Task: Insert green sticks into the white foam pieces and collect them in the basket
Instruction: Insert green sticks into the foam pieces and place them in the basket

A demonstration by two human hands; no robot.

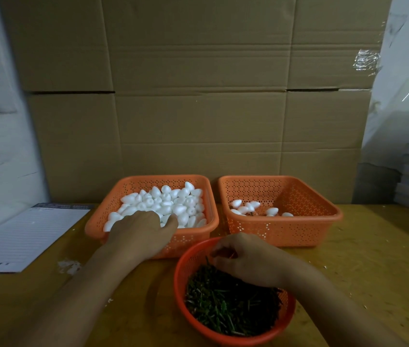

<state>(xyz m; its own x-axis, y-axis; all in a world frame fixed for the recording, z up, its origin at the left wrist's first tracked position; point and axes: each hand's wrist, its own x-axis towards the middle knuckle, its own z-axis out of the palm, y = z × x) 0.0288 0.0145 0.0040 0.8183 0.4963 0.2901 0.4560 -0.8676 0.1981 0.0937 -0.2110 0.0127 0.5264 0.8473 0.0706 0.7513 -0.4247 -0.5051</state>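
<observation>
Risk at this moment lies mainly in the pick from each container. The left hand (143, 230) reaches over the near rim of the left basket (93, 227) and rests on the heaped white foam pieces (168, 201); the pile stands close to rim height, so a careless scoop could roll pieces out onto the surface (373, 259). The fingers point down into the heap and are hidden behind the back of the hand, so whether they hold a piece cannot be told.

The right hand (246, 259) hovers over the far side of the round red bowl (181, 291), wrist bent, fingers curled together at the tips as if pinching; a green stick between them cannot be confirmed. The green sticks (231, 304) lie tangled, so one pinch may lift several or drag some over the rim.

The right basket (328, 216), the likely collection point, holds a few foam pieces. A lined notepad (25, 239) lies well apart on the left.
</observation>
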